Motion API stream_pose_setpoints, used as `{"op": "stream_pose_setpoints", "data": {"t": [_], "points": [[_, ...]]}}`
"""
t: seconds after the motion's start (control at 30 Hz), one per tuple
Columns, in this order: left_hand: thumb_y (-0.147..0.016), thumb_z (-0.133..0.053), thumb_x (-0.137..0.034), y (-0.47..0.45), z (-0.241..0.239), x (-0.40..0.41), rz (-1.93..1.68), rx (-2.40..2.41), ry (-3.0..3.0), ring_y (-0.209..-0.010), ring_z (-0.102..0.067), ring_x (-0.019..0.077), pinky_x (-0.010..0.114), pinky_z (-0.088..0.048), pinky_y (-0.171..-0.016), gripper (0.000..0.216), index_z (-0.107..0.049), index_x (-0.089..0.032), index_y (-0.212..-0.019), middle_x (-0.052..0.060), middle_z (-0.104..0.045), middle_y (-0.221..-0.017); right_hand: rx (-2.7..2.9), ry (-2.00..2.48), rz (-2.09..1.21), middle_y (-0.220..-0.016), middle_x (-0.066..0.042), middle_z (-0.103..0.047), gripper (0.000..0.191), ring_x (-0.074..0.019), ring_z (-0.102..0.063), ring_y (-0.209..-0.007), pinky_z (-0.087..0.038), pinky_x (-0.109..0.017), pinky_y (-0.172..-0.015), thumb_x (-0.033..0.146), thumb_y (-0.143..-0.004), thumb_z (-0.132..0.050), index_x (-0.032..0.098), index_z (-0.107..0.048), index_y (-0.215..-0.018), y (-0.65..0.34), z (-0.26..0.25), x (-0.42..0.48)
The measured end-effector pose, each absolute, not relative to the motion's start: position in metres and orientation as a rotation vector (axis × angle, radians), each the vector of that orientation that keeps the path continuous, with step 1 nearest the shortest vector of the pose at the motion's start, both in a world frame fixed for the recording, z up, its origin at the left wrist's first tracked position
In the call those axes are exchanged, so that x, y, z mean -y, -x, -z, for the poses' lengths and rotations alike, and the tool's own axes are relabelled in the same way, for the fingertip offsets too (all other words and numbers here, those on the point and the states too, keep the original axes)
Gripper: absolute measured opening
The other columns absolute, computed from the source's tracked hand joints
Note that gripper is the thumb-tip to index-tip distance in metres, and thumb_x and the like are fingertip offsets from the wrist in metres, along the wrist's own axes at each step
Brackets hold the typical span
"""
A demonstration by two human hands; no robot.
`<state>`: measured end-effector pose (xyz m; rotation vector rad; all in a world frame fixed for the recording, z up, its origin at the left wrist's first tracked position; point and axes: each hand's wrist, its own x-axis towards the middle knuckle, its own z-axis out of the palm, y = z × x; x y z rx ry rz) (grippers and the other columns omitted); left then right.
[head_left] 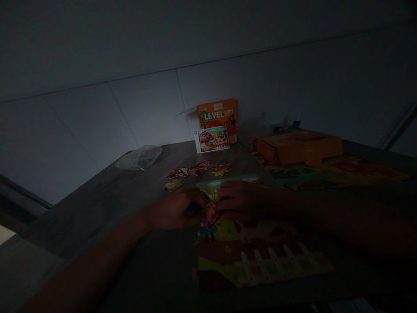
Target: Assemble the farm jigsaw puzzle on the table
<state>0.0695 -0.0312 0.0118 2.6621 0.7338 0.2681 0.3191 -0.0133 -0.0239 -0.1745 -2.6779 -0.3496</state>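
Puzzle (224, 249) beneath right hand (239, 200); upright box (217, 115) beyond, seemingly closed, contents hidden.

Two hands (176, 211) (241, 201), one fence puzzle (224, 256), one card (213, 140) (and two orange boxes (217, 106) (302, 148)).

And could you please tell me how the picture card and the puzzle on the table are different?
The picture card stands upright in front of the "LEVEL UP!" box, while the puzzle lies flat on the table. The picture card shows its whole scene; the puzzle looks unfinished, with loose pieces beyond it. The puzzle also looks clearly larger than the picture card. Both carry a printed farm scene.
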Motion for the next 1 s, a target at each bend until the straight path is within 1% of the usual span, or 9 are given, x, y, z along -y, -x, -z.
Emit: {"op": "stream_pose_setpoints", "data": {"t": [0.13, 0.27, 0.4, 0.53, 0.6, 0.67, 0.73, 0.83, 1.0], "points": [[-0.087, -0.065, -0.026, -0.071, -0.013, 0.033, -0.263, -0.789, -2.654, -0.087, -0.062, 0.0162, 0.027, -0.047, -0.077, 0.014, -0.063, -0.018, -0.098, 0.004, -0.067, -0.098, 2.663, 0.199, 0.308, -0.092, -0.01, -0.059, 0.025, -0.017, -0.051, -0.081, -0.043, -0.029, -0.071, 0.031, -0.097, -0.05, 0.014, -0.067, -0.093, -0.32, 0.023, 0.015], [-0.092, -0.059, -0.027, -0.072, -0.013, 0.033, -0.274, -0.758, -2.669, -0.087, -0.062, 0.0163, 0.027, -0.047, -0.078, 0.01, -0.062, -0.017, -0.089, 0.004, -0.066, -0.096, 2.672, 0.202, 0.28, -0.093, -0.011, -0.059, 0.025, -0.018, -0.052, -0.083, -0.045, -0.03, -0.072, 0.03, -0.097, -0.05, 0.011, -0.066, -0.091, -0.319, 0.022, 0.015], [-0.094, -0.056, -0.026, -0.071, -0.011, 0.031, -0.265, -0.797, -2.682, -0.092, -0.062, 0.0178, 0.029, -0.047, -0.081, 0.012, -0.063, -0.019, -0.101, 0.004, -0.067, -0.1, 2.688, 0.201, 0.268, -0.093, -0.011, -0.059, 0.026, -0.0182, -0.052, -0.084, -0.046, -0.03, -0.073, 0.031, -0.098, -0.049, 0.01, -0.064, -0.094, -0.318, 0.021, 0.015], [-0.098, -0.051, -0.036, -0.07, -0.011, 0.031, -0.237, -0.876, -2.712, -0.096, -0.061, 0.0198, 0.031, -0.046, -0.085, 0.023, -0.064, -0.02, -0.107, 0.005, -0.066, -0.104, 2.709, 0.267, 0.255, -0.095, -0.012, -0.059, 0.03, -0.0189, -0.053, -0.088, -0.047, -0.031, -0.076, 0.036, -0.099, -0.048, 0.011, -0.064, -0.093, -0.318, 0.023, 0.014], [-0.095, -0.055, -0.044, -0.071, -0.011, 0.031, -0.219, -0.884, -2.731, -0.098, -0.06, 0.0213, 0.033, -0.046, -0.087, 0.029, -0.064, -0.02, -0.11, 0.006, -0.066, -0.106, 2.712, 0.268, 0.228, -0.094, -0.011, -0.06, 0.03, -0.0194, -0.053, -0.089, -0.048, -0.032, -0.078, 0.036, -0.098, -0.048, 0.011, -0.063, -0.094, -0.318, 0.024, 0.013], [-0.089, -0.063, -0.047, -0.072, -0.011, 0.032, -0.207, -0.888, -2.75, -0.099, -0.06, 0.0229, 0.033, -0.046, -0.087, 0.034, -0.064, -0.02, -0.11, 0.006, -0.066, -0.106, 2.716, 0.26, 0.19, -0.095, -0.011, -0.061, 0.028, -0.0198, -0.054, -0.09, -0.048, -0.033, -0.08, 0.035, -0.098, -0.049, 0.011, -0.063, -0.096, -0.318, 0.025, 0.011], [-0.086, -0.068, -0.044, -0.073, -0.01, 0.033, -0.203, -0.905, -2.748, -0.098, -0.059, 0.0237, 0.033, -0.047, -0.084, 0.034, -0.064, -0.019, -0.107, 0.006, -0.066, -0.104, 2.721, 0.26, 0.148, -0.096, -0.011, -0.062, 0.025, -0.0197, -0.054, -0.091, -0.048, -0.033, -0.081, 0.033, -0.097, -0.051, 0.011, -0.063, -0.098, -0.318, 0.026, 0.011], [-0.085, -0.068, -0.04, -0.074, -0.008, 0.033, -0.235, -0.922, -2.702, -0.093, -0.06, 0.0222, 0.032, -0.047, -0.08, 0.028, -0.064, -0.019, -0.103, 0.005, -0.066, -0.1, 2.721, 0.26, 0.113, -0.095, -0.01, -0.063, 0.023, -0.0189, -0.055, -0.091, -0.049, -0.032, -0.08, 0.031, -0.097, -0.051, 0.011, -0.063, -0.098, -0.318, 0.026, 0.01], [-0.082, -0.071, -0.04, -0.072, -0.002, 0.032, -0.297, -0.964, -2.563, -0.085, -0.061, 0.0195, 0.03, -0.048, -0.073, 0.033, -0.06, -0.018, -0.104, 0.004, -0.064, -0.095, 2.712, 0.226, 0.182, -0.093, -0.011, -0.063, 0.026, -0.0193, -0.055, -0.089, -0.05, -0.033, -0.077, 0.033, -0.098, -0.049, 0.011, -0.063, -0.096, -0.317, 0.026, 0.01]]}}
